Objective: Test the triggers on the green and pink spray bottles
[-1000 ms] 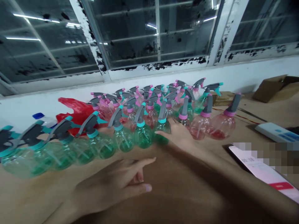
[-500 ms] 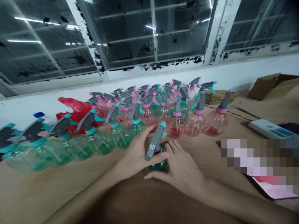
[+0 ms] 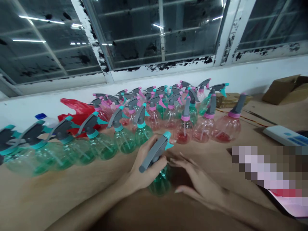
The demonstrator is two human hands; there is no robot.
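My left hand (image 3: 144, 166) is wrapped round the grey and teal trigger head of a green spray bottle (image 3: 160, 181), which stands on the brown table in front of me. My right hand (image 3: 199, 183) lies just right of that bottle with its fingers spread and nothing in it, the fingertips close to the bottle's neck. Behind them runs a row of green spray bottles (image 3: 96, 144) and a cluster of pink spray bottles (image 3: 209, 126).
A red plastic bag (image 3: 77, 110) lies behind the bottles by the white wall. A white device (image 3: 284, 134) and a cardboard box (image 3: 286, 88) sit at the right. A card with a red patch (image 3: 291, 199) lies near my right forearm. Windows fill the wall above.
The green bottle came out of the row and toward me. My left hand went from lying on the table to gripping its trigger head. My right hand let go and spread beside it.
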